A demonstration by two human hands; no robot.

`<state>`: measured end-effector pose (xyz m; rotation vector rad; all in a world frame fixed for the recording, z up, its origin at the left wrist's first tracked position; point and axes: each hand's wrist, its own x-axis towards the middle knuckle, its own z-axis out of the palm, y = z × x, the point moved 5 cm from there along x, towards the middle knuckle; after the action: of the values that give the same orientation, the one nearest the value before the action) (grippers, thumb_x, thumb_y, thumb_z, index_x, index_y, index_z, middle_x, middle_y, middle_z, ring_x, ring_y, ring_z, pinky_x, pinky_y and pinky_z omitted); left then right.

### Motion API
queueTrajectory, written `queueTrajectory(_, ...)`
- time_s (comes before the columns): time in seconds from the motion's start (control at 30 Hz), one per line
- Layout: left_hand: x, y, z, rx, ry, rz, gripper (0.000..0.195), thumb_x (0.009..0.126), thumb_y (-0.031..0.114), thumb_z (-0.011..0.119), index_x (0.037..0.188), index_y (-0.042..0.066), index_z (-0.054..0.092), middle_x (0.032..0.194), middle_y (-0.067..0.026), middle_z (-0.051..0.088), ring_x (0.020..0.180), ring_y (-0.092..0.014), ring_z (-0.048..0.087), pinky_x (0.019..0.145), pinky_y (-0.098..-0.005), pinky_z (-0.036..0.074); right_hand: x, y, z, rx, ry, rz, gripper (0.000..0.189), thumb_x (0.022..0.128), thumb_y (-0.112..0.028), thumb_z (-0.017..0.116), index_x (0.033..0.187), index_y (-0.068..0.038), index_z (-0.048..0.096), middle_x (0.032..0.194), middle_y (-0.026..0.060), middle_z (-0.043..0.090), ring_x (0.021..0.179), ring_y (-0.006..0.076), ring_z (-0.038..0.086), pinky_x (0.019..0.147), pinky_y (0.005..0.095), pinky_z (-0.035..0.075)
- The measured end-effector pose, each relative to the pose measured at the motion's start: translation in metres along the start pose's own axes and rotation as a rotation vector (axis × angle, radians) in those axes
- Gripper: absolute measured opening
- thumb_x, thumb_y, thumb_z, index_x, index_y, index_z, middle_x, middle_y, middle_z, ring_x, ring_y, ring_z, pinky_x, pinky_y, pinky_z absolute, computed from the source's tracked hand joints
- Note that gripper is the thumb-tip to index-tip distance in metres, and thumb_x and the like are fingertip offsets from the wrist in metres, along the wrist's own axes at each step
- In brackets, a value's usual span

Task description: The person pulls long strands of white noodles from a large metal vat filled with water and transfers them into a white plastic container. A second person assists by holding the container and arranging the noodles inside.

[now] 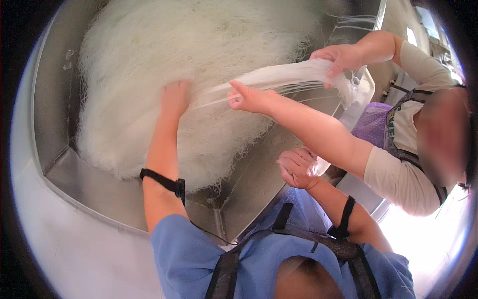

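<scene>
My left hand [176, 96] is down on a large tangled heap of thin white noodles [149, 123] in a stainless-steel trough. Its fingertips are blurred and partly sunk among the strands, so its grip is unclear. Close to the trough's near right edge is my right hand [298, 167], fingers curled; whether anything is inside them is hidden. A drawn-out bundle of noodle strands [283, 74] stretches from beside my left hand toward a co-worker. One co-worker's hand [340, 59] grips its far end, and the other hand [246, 98] holds strands midway along.
The steel trough wall [52, 112] curves around the noodles on the left. The co-worker [396, 149] stands close on my right, arms reaching across the trough. Behind the bundle's end is a pale tub [369, 84]. A few strands [354, 22] hang over the far right edge.
</scene>
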<state>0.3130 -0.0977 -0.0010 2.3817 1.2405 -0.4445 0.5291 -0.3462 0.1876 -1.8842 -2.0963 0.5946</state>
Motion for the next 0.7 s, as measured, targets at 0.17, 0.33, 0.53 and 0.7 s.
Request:
queueTrajectory(0.17, 0.013, -0.029, 0.038, 0.193, -0.306, -0.058, 0.037, 0.085, 0.029, 0.059, 0.118, 0.013, 0.059, 0.111, -0.0145, 0.065, 0.106, -0.033, 0.059, 0.095, -0.0435, 0.043, 0.004, 0.005, 0.000, 0.014, 0.031, 0.002, 0.012, 0.068, -0.017, 0.068, 0.080, -0.015, 0.065, 0.087, -0.0019, 0.065, 0.078, 0.0179, 0.059, 0.080, 0.0370, 0.044)
queueTrajectory(0.33, -0.003, -0.198, -0.020, -0.302, 0.068, -0.457, 0.035, 0.084, 0.023, 0.060, 0.115, 0.006, 0.060, 0.105, -0.0153, 0.065, 0.097, -0.030, 0.062, 0.086, -0.0418, 0.050, 0.001, 0.012, -0.006, 0.002, 0.000, 0.001, 0.014, 0.067, -0.018, 0.068, 0.081, -0.014, 0.066, 0.088, -0.0016, 0.065, 0.079, 0.0182, 0.060, 0.080, 0.0376, 0.045)
queueTrajectory(0.53, -0.155, -0.470, -0.185, -1.027, 0.996, -1.022, 0.030, 0.083, 0.013, 0.056, 0.107, -0.004, 0.061, 0.102, -0.0151, 0.064, 0.089, -0.029, 0.062, 0.080, -0.0405, 0.051, 0.000, 0.014, -0.006, 0.023, 0.018, 0.008, 0.015, 0.067, -0.018, 0.067, 0.081, -0.016, 0.066, 0.089, -0.0019, 0.066, 0.080, 0.0178, 0.058, 0.084, 0.0362, 0.040)
queueTrajectory(0.7, -0.171, -0.411, -0.168, -0.241, 0.447, -1.136, 0.035, 0.082, 0.014, 0.058, 0.116, 0.005, 0.061, 0.114, -0.0163, 0.062, 0.106, -0.033, 0.058, 0.090, -0.0443, 0.047, -0.005, 0.013, -0.005, 0.016, 0.025, 0.009, 0.016, 0.066, -0.017, 0.067, 0.081, -0.015, 0.066, 0.089, -0.0011, 0.066, 0.079, 0.0185, 0.058, 0.082, 0.0345, 0.041)
